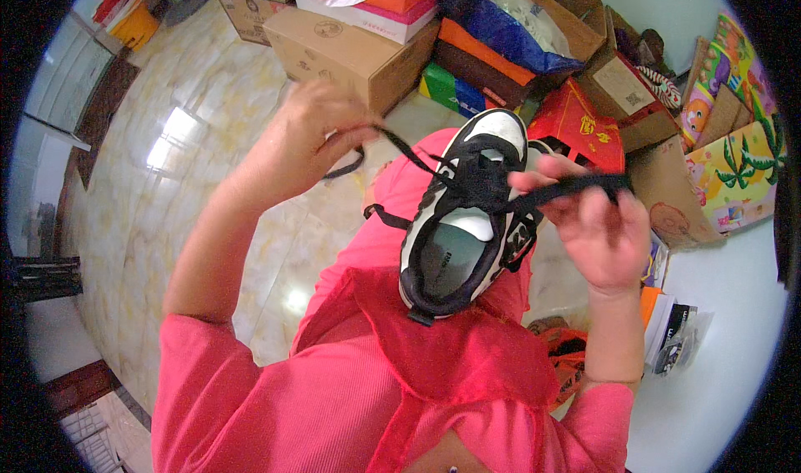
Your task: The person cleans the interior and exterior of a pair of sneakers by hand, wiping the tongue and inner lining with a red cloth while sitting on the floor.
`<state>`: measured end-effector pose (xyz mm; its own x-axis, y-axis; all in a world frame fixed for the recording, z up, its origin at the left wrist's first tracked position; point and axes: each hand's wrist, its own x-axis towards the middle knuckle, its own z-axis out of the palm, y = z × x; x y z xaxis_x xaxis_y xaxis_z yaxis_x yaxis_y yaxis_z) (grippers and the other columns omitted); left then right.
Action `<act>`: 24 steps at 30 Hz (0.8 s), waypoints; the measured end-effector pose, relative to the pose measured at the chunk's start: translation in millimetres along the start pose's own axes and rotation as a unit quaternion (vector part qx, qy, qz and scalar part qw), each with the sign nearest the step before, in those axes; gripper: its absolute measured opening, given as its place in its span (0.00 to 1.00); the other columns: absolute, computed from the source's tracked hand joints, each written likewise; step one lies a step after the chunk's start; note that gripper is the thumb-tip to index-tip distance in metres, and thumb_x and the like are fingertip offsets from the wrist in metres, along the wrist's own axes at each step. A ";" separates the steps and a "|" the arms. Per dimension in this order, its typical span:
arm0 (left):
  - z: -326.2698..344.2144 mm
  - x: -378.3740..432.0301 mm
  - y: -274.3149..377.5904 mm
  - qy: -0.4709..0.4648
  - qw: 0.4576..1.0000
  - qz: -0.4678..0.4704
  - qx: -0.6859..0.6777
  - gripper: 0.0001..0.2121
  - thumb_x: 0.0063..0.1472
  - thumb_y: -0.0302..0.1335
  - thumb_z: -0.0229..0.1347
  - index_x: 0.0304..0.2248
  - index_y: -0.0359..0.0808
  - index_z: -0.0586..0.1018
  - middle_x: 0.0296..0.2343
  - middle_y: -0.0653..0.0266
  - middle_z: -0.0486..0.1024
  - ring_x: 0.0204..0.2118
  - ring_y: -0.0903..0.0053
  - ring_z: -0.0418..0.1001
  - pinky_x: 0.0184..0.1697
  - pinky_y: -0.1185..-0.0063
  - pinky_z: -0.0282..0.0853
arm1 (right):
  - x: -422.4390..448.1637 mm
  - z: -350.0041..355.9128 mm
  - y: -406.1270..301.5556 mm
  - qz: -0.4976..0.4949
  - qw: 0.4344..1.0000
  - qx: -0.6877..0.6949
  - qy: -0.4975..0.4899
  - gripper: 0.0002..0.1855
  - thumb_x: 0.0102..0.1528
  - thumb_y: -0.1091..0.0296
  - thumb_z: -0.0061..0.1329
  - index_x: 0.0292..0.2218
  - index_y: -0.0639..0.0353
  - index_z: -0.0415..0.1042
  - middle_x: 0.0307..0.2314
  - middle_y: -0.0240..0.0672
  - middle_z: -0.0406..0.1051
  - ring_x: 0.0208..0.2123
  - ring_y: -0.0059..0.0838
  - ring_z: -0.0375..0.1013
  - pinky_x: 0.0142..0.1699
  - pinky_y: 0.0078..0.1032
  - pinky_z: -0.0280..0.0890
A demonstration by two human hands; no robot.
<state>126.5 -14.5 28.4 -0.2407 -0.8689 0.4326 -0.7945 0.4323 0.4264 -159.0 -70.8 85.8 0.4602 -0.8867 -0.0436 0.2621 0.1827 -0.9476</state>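
Observation:
A black and white sneaker (460, 223) rests on my lap over a red apron (463, 354), its toe pointing away from me. My left hand (325, 129) pinches one black shoelace (407, 149) that runs from the eyelets on the shoe's left side; a loose end hangs below the hand. On the other side, my right hand (594, 223) grips the second black lace (557, 190), stretched out to the right. Both hands are somewhat blurred. Inside the collar the grey insole (447, 263) shows, with a white patch at the tongue.
Beyond my knees stand a cardboard box (357, 54), a red gift box (579, 126) and a blue bag (507, 29). Colourful printed cardboard (735, 160) leans on the right wall. Glossy marble-patterned floor (169, 216) stretches to the left. An orange bag (566, 360) lies at my right.

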 end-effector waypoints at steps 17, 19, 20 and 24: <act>54.1 48.7 58.1 0.059 0.880 -0.154 -0.445 0.16 0.57 0.25 0.52 0.44 0.34 0.64 0.29 0.67 0.70 0.31 0.84 0.69 0.34 0.84 0.67 | 44.2 7.9 12.9 0.054 0.974 -0.156 -0.152 0.18 0.51 0.76 0.46 0.43 0.59 0.55 0.27 0.30 0.66 0.28 0.15 0.66 0.31 0.15 0.63; 46.3 47.2 60.3 0.015 0.866 -0.213 -0.453 0.11 0.54 0.24 0.55 0.36 0.33 0.69 0.28 0.70 0.70 0.29 0.86 0.68 0.33 0.85 0.66 | 42.3 0.7 12.4 0.057 0.974 -0.155 -0.153 0.21 0.49 0.79 0.47 0.42 0.60 0.53 0.28 0.32 0.67 0.32 0.18 0.67 0.34 0.16 0.64; 43.5 47.5 61.9 -0.004 0.855 -0.234 -0.463 0.09 0.53 0.24 0.56 0.34 0.33 0.70 0.27 0.70 0.70 0.30 0.87 0.68 0.32 0.86 0.66 | 38.2 0.5 14.2 0.006 0.973 -0.171 -0.152 0.23 0.48 0.79 0.47 0.44 0.60 0.52 0.28 0.32 0.67 0.32 0.18 0.67 0.36 0.17 0.63; 20.2 48.7 76.9 -0.075 0.872 -0.229 -0.426 0.06 0.51 0.22 0.58 0.29 0.34 0.73 0.25 0.72 0.70 0.30 0.88 0.67 0.32 0.87 0.64 | 38.8 -3.3 14.1 -0.227 0.857 -0.429 -0.171 0.21 0.42 0.85 0.43 0.40 0.63 0.60 0.30 0.35 0.66 0.33 0.26 0.68 0.40 0.22 0.63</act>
<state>42.4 -28.4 66.2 -0.1279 -0.9916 -0.0205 -0.1393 -0.0025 0.9902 -140.2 -104.0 69.7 0.7365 -0.5806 0.3471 -0.1736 -0.6583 -0.7325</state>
